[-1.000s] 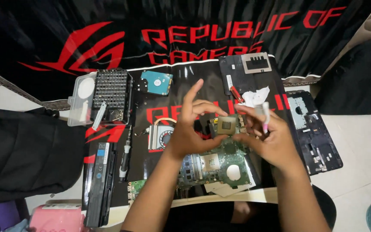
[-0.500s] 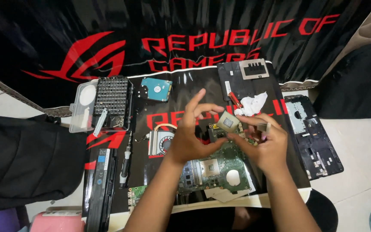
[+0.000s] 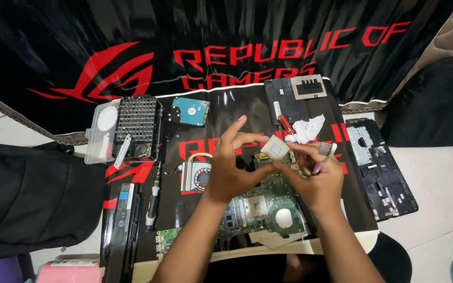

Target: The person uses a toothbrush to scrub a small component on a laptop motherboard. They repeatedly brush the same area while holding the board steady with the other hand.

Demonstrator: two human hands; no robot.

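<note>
Both hands hold a small square processor chip (image 3: 275,148) above a green laptop motherboard (image 3: 265,206). My left hand (image 3: 233,167) pinches the chip's left edge with thumb and fingers, index finger raised. On the chip's right side is my right hand (image 3: 314,181), which also grips a small brush (image 3: 325,152) with a pink handle. The chip is tilted, its pale top side facing up. A crumpled white tissue (image 3: 305,129) lies just behind the hands.
A screwdriver bit case (image 3: 135,127) and a hard drive (image 3: 190,110) lie at the back left. A cooling fan (image 3: 195,174), a screwdriver (image 3: 153,202) and a long battery (image 3: 123,220) lie left. A black cover panel (image 3: 295,99) and keyboard frame (image 3: 379,166) are right.
The hands have stayed together over the motherboard, turning the chip so its pale top shows; the camera view shifted slightly.
</note>
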